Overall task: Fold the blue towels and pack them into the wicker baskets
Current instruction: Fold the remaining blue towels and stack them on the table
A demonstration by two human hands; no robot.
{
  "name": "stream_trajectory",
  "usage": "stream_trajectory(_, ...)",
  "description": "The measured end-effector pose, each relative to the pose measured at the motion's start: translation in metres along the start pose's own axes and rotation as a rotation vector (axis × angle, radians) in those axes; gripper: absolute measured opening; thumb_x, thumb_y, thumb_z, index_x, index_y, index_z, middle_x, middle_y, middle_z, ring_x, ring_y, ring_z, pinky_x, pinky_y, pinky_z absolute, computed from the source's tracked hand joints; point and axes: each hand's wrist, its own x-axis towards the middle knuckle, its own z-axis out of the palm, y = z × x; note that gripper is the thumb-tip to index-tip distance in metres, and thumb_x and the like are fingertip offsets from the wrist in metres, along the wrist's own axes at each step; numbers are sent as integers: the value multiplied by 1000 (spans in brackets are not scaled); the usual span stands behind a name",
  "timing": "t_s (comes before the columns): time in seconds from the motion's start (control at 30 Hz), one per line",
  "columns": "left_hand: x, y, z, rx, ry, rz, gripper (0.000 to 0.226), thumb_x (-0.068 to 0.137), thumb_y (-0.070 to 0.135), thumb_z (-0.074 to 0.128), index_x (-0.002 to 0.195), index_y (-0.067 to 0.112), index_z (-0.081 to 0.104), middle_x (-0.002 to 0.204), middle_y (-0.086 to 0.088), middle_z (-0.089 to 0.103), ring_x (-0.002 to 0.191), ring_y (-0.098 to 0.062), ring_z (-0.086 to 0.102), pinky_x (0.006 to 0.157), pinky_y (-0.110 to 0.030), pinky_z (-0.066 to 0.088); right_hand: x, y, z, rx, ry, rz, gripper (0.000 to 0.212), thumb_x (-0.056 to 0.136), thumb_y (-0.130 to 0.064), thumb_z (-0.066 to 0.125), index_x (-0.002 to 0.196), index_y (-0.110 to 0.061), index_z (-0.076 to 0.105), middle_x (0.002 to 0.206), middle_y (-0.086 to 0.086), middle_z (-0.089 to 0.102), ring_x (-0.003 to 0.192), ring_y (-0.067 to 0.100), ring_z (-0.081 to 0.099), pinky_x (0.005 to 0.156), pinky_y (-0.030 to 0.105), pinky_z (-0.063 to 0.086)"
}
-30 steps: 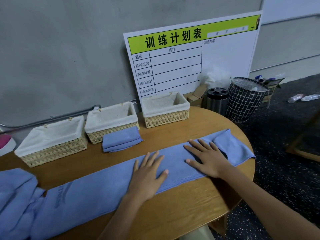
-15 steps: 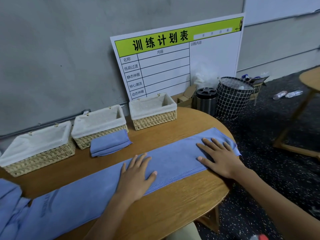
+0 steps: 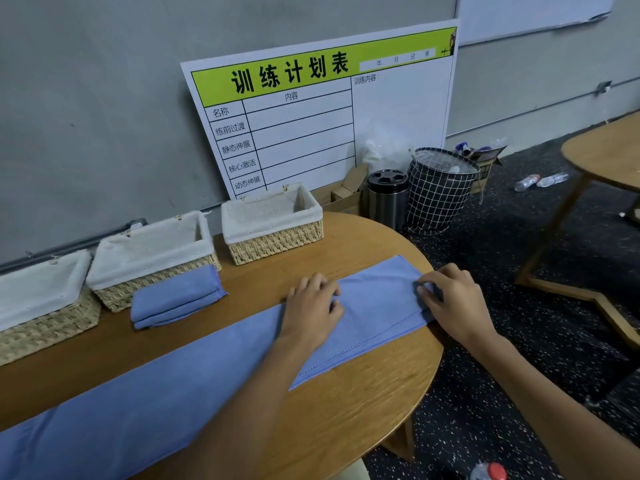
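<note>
Long blue towel point(image 3: 194, 386) cut off at lower-left frame edge; left wicker basket point(image 3: 45, 327) also partly out of frame, and contents of all three baskets not discernible from this angle. Towel folded into a narrow strip on wooden surface point(image 3: 363, 393), long axis running lower left to upper right, far end at the surface's right rim. Left hand point(image 3: 311, 310) curled, pinching cloth mid-strip; right hand point(image 3: 453, 299) pinching the end; folded towel point(image 3: 176, 296) touching middle basket point(image 3: 152, 258).
</note>
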Motion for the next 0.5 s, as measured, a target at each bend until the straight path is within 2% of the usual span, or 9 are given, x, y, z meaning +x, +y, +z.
stream_trajectory(0.17,9,0,0,20,38,40,14,97,32,52,106,26,62,106,10,49,102,-16,48,89,-35,34,1,11,-5,158,-35,183,13,89,-38,69,94,-27,67,89,-7,58,80,12,57,70,36,50)
stream_trajectory(0.3,16,35,-12,-194,20,218,11,97,29,59,101,25,69,103,10,57,99,-12,53,92,-32,33,3,11,-7,361,-74,287,15,87,-33,75,83,-21,67,72,-6,71,68,8,67,60,24,49)
stream_trajectory(0.4,12,73,-5,-221,-41,361,15,96,37,60,100,27,70,100,8,60,98,-13,54,94,-36,38,1,10,-5,428,-67,311,18,86,-32,76,83,-17,66,72,-5,72,66,5,67,59,19,45)
stream_trajectory(0.5,18,100,6,-211,-53,347,19,93,42,63,104,28,70,104,6,62,105,-16,56,92,-39,41,0,9,-6,450,-55,308,18,86,-30,76,80,-16,67,71,-6,70,61,0,60,56,15,40)
